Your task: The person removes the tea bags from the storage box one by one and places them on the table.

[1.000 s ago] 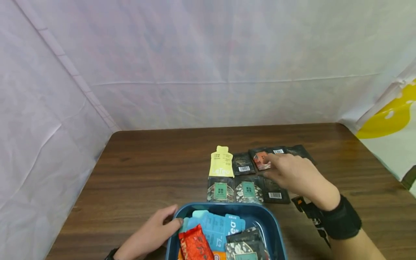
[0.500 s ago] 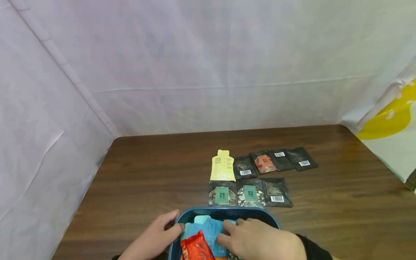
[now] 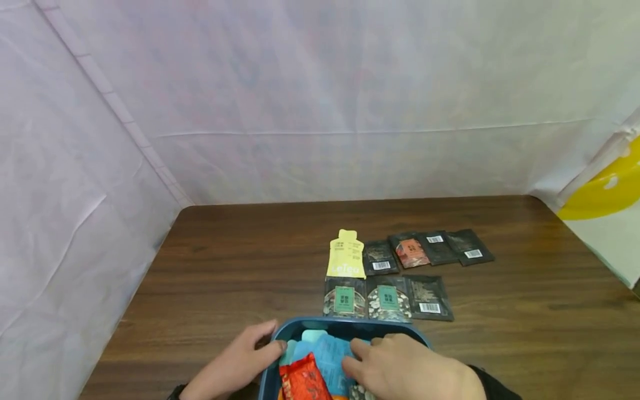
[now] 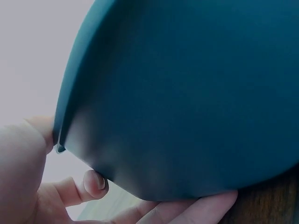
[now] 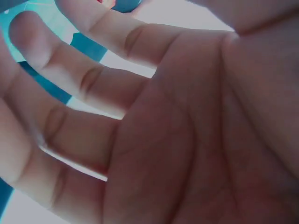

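Note:
A dark blue plastic bin (image 3: 266, 383) stands at the near edge of the head view. My left hand (image 3: 248, 355) grips its left corner, thumb over the rim and fingers along the outside wall. In the left wrist view the fingers (image 4: 205, 207) lie against the lower edge of that wall. My right hand (image 3: 400, 364) is inside the bin, over its right part, fingers (image 5: 60, 53) loosely extended near a light blue packet (image 3: 330, 355). The right palm shows nothing held. A red sachet (image 3: 305, 380) lies on the left, and a black patterned sachet (image 3: 361, 393) is mostly hidden beneath the right hand.
Behind the bin, two rows of sachets lie on the brown wooden table (image 3: 240, 261). They include a yellow bottle-shaped packet (image 3: 346, 255), a black sachet with a green label (image 3: 345, 300), one with an orange label (image 3: 411, 251) and several black ones. White cloth (image 3: 310, 100) encloses the table.
My right hand has come from the back row of black sachets down into the bin, staying there since half a second ago. My left hand keeps its grip on the bin's corner.

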Motion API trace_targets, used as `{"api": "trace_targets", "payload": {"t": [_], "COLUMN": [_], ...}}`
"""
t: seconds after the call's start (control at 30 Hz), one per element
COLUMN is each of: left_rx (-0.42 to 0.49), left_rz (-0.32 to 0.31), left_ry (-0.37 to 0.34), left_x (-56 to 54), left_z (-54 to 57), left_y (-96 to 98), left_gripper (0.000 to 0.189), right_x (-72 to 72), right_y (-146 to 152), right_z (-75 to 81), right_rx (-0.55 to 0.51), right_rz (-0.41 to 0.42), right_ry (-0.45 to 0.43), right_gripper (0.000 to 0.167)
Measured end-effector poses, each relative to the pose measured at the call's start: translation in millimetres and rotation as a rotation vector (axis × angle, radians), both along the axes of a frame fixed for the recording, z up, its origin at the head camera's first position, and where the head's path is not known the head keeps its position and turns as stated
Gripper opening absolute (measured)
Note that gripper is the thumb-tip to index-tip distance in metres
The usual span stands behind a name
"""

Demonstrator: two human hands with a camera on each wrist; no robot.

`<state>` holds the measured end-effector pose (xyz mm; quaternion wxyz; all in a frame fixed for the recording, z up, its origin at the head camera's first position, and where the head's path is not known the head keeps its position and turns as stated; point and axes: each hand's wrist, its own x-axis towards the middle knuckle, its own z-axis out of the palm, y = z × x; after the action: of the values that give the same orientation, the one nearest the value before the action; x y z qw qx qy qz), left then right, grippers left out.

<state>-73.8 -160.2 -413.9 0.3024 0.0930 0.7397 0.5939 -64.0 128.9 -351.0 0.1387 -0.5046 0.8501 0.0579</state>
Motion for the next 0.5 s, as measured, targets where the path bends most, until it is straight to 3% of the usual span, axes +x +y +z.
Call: {"api": "trace_targets", "payload": {"t": [0.13, 0.27, 0.4, 0.5], "left_rx": [-0.033, -0.08, -0.087, -0.097], "left_rz": [-0.02, -0.025, 0.001, 0.005], "left_ry": [0.002, 0.056, 0.058, 0.027], "left_x": [-1.1, -0.3, -0.6, -1.6], "left_z": [-0.4, 1.6, 2.2, 0.2], "left_y": [-2.0, -3.3, -0.7, 0.9], "left_gripper": [0.02, 0.02, 0.021, 0.02], "right_x": [-0.4, -0.2, -0.5, 0.0], "right_y": [1, 2, 8, 13], "right_z": [3.2, 12.2, 21.9, 24.6], "right_rx": [-0.051, -0.088, -0.186, -0.264], "right_rz": [0.05, 0.103, 0.191, 0.211], "right_ry": [-0.085, -0.176, -0.067, 0.001], "right_gripper": [0.016, 0.016, 0.01, 0.011]}}
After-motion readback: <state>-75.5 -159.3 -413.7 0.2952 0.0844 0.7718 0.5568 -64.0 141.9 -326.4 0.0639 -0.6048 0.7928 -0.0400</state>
